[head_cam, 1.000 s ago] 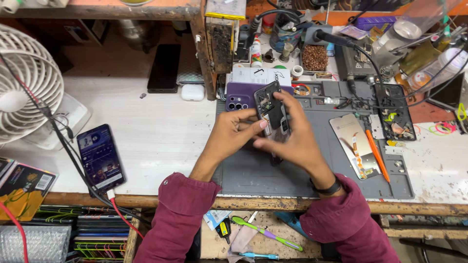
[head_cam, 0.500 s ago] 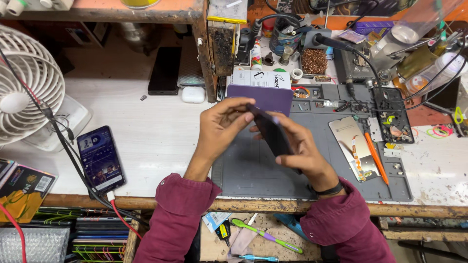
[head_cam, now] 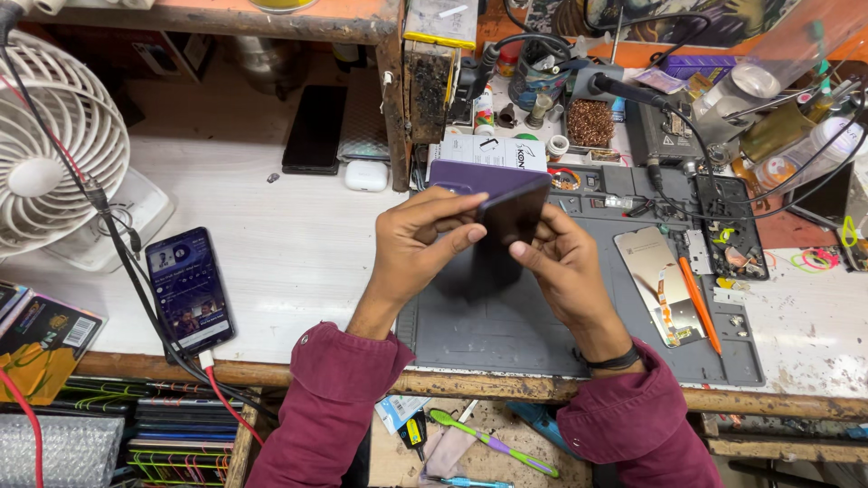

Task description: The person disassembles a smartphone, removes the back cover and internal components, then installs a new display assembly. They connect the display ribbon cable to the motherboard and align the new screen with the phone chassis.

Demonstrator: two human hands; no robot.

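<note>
Both hands hold a dark phone (head_cam: 509,215) upright above the grey work mat (head_cam: 506,325). My left hand (head_cam: 425,237) grips its left edge with thumb and fingers. Against its right side and lower edge presses my right hand (head_cam: 561,262). Just behind the phone lies a purple back cover (head_cam: 470,178) on the mat's far edge. A detached phone screen (head_cam: 658,282) lies to the right with an orange pry tool (head_cam: 699,301) beside it.
A white fan (head_cam: 54,163) stands far left. A lit phone (head_cam: 188,287) on a cable lies near the front edge. A black phone (head_cam: 315,128) and white earbud case (head_cam: 366,174) sit at the back. Tools, wires and a soldering stand crowd the back right.
The phone went from showing its open inside to being turned dark side up and raised between the hands. The purple cover came into view behind it.
</note>
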